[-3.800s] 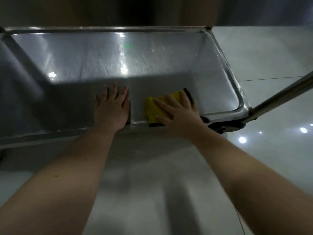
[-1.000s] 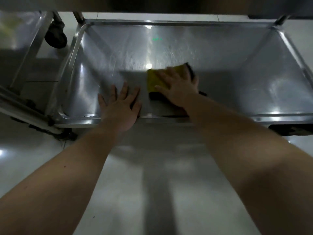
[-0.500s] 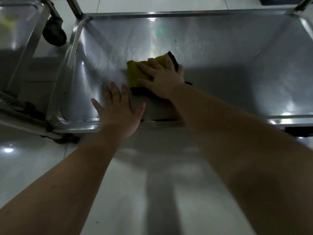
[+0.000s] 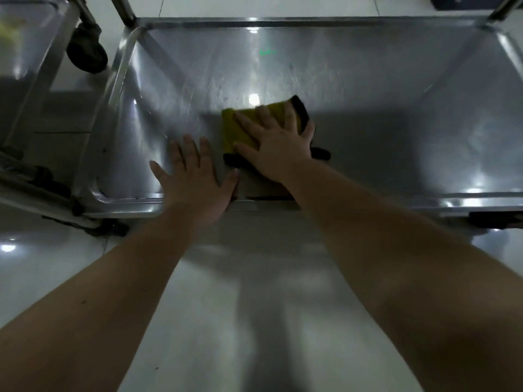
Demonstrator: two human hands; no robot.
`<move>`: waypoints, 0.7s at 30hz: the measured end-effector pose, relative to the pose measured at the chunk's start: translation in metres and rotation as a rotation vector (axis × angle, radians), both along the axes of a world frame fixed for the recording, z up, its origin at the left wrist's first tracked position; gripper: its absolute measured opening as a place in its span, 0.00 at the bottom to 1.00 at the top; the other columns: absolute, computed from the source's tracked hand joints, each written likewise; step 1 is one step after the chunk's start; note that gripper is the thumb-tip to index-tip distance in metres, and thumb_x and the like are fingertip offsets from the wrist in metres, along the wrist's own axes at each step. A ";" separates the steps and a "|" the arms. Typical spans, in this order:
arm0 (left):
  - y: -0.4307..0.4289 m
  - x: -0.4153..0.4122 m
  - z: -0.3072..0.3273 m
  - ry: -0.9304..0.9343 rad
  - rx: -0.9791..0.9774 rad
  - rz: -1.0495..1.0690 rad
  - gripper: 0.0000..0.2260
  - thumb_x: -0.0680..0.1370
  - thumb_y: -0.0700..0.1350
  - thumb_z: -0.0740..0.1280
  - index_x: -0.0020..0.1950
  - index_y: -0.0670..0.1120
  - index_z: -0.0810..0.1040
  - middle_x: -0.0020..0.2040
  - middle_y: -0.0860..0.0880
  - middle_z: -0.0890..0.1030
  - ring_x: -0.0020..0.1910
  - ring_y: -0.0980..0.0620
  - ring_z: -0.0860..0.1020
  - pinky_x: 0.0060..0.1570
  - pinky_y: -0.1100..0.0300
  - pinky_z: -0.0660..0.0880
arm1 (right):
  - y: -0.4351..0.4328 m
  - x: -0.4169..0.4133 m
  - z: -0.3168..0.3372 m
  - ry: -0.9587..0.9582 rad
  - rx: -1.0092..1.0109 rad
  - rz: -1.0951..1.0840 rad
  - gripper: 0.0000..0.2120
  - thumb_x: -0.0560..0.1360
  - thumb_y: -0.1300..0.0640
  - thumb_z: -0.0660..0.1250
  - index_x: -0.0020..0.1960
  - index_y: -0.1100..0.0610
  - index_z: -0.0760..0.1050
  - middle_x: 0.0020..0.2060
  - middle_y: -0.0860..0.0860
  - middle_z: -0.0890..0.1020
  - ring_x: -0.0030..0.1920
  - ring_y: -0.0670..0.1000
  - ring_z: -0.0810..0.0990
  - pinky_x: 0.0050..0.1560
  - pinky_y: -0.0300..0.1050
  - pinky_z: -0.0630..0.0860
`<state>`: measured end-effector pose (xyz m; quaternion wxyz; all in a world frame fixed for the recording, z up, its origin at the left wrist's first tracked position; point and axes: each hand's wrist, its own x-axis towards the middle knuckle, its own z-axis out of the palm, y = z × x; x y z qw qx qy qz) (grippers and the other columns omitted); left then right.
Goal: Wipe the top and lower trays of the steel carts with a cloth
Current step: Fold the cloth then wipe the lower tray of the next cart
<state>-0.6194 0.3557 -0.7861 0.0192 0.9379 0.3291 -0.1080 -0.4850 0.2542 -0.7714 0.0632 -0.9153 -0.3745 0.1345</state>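
Wiping: right hand [image 4: 278, 145] lies flat, fingers spread, pressing the yellow cloth [image 4: 237, 128] onto the tray [image 4: 368, 80] floor, left of centre.
Bracing: left hand [image 4: 195, 182] spread flat across the near rim, holding nothing.
Doing it well: even palm pressure, overlapping strokes, reaching the corners and walls.
Tray contents: only the cloth and both hands; faint streaks show.
Neighbouring cart [image 4: 34, 66]: at left, contents unclear.

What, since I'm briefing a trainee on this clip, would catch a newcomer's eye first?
The yellow cloth, pressed flat under the right hand in the middle of the shiny steel tray, stands out most. Beside it, the left hand rests spread at the tray's near edge. At upper left, a black caster wheel of a neighbouring cart shows.
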 end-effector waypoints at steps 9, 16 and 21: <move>-0.009 0.002 0.003 -0.017 -0.050 0.008 0.36 0.81 0.65 0.45 0.81 0.44 0.39 0.80 0.41 0.39 0.79 0.39 0.40 0.71 0.30 0.41 | -0.177 0.047 0.005 0.090 -0.058 -0.687 0.29 0.79 0.31 0.49 0.76 0.30 0.42 0.80 0.42 0.44 0.78 0.60 0.36 0.72 0.72 0.43; 0.002 0.005 0.011 -0.186 -0.253 0.093 0.24 0.85 0.52 0.47 0.81 0.48 0.51 0.81 0.45 0.49 0.80 0.43 0.44 0.73 0.32 0.40 | -0.062 -0.061 0.006 0.104 -0.034 -0.498 0.29 0.79 0.33 0.48 0.76 0.32 0.39 0.80 0.44 0.44 0.78 0.61 0.36 0.68 0.77 0.40; -0.003 0.005 0.035 -0.413 -0.395 0.028 0.23 0.85 0.49 0.54 0.80 0.47 0.59 0.81 0.44 0.53 0.80 0.42 0.46 0.76 0.48 0.41 | -0.029 -0.089 0.030 0.246 0.078 -0.272 0.25 0.81 0.39 0.51 0.77 0.33 0.50 0.79 0.39 0.48 0.78 0.58 0.37 0.71 0.70 0.35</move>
